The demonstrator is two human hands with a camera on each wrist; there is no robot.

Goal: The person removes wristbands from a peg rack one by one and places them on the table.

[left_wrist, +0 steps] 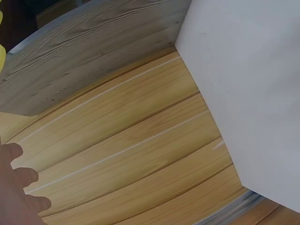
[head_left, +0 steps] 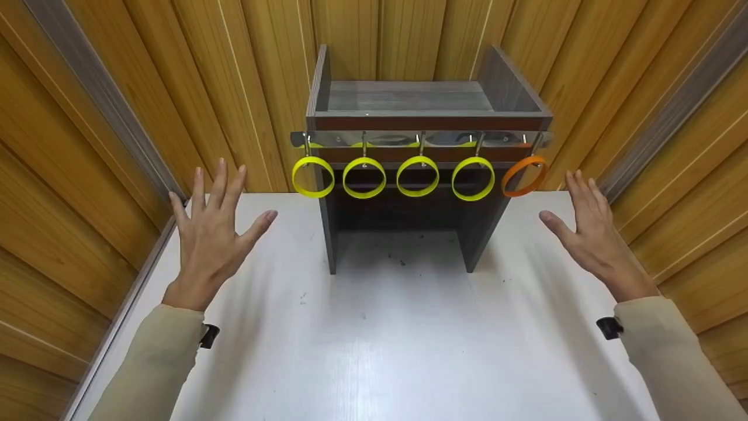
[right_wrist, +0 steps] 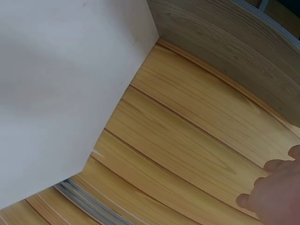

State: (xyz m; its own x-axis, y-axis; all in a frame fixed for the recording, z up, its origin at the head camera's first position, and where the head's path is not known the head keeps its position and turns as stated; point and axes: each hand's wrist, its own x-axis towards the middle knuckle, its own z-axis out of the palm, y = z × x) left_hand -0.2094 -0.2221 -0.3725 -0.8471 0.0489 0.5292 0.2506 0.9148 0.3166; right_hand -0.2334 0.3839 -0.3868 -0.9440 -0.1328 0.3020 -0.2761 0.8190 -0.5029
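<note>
My left hand (head_left: 210, 237) is held over the left side of the white table, fingers spread and thumb out, with nothing in it. On the right, my right hand (head_left: 593, 240) has its fingers extended and thumb apart, also holding nothing. Between them stands a grey wooden shelf unit (head_left: 517, 82). Across its front runs a metal rail (head_left: 400, 139) with hooks. Several yellow rings (head_left: 417, 193) hang there in a row, and an orange ring (head_left: 517, 193) hangs at the right end, nearest my right hand. Neither hand touches the rings. Each wrist view catches only fingers at its lower edge.
The white table (head_left: 380, 351) carries a few small dark specks. Wood-plank panels (head_left: 52, 193) enclose it at the back and both sides, with grey strips in the corners. The shelf's side boards (head_left: 488, 234) reach down to the table, leaving an open bay between them.
</note>
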